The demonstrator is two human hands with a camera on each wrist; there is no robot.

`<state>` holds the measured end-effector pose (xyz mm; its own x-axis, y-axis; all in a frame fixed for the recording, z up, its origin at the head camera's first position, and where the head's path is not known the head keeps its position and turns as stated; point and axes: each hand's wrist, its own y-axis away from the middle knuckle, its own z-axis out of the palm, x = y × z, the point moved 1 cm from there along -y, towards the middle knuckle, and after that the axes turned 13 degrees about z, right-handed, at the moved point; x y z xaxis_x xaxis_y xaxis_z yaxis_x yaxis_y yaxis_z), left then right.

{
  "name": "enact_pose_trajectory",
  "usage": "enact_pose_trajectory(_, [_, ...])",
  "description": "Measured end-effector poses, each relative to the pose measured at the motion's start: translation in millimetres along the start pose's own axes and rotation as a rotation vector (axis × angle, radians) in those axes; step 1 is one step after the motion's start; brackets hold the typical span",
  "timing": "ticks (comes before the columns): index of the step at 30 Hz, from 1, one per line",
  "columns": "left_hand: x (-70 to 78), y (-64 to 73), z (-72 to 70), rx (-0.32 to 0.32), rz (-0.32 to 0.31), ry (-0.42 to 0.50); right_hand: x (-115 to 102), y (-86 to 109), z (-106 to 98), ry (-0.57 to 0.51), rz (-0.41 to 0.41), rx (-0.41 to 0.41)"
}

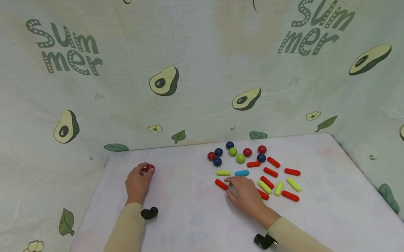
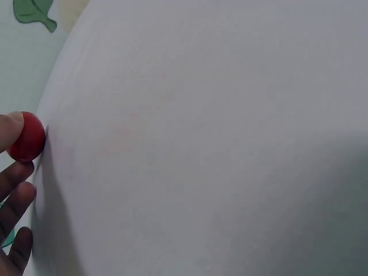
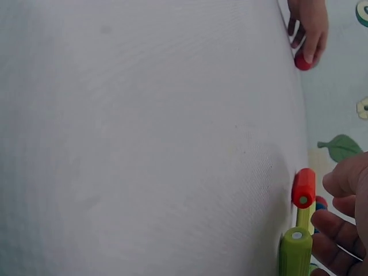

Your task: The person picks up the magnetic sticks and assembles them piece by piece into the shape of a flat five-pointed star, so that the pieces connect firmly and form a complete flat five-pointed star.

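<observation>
Glossy red ball (image 2: 31, 140), pinched between the thumb and fingers of a person's left hand (image 1: 138, 182), sits at the far left of a white-covered table (image 1: 185, 237); whether it touches the surface is hard to tell. Across the table, the right hand (image 1: 247, 197) reaches low with thumb and fingers parted and nothing visibly held, nearest to a solid red cylindrical stick (image 1: 221, 184) lying just beside its fingertips. A yellow-green cylindrical stick (image 1: 223, 173) and a light blue cylindrical stick (image 1: 242, 173) lie just beyond the fingers, while more red and yellow-green sticks are scattered to the right. Behind them is a loose cluster of red, dark blue and green balls (image 1: 240, 158). Beige sleeves (image 1: 120, 245) cover both arms, and a pale cloth backdrop (image 1: 195, 38) printed with avocados, leaves and "summer" lettering rises behind the table.
</observation>
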<state>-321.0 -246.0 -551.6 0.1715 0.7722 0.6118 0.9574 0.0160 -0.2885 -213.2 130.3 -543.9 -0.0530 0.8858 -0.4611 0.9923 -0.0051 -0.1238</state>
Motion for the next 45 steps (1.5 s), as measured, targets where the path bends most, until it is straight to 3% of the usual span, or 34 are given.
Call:
enact_pose_trajectory(8, [12.2, 12.6, 11.2, -0.063, 0.016, 0.088, 2.4, -3.5, 2.1, 0.013, 0.018, -0.010])
enact_pose_trajectory(20, [52.2, 35.1, 39.4, -0.110, 0.185, 0.107, -1.3, -9.2, 5.6, 0.002, 0.012, -0.008])
enact_pose_trajectory(33, [83.8, 58.7, 55.2, -0.189, 0.235, 0.173, -10.7, -17.7, 15.4, 0.019, 0.074, -0.078])
enact_pose_trajectory(45, [98.6, 66.4, 69.9, -0.268, 0.286, 0.162, -17.6, -17.0, 22.0, 0.016, 0.099, -0.103])
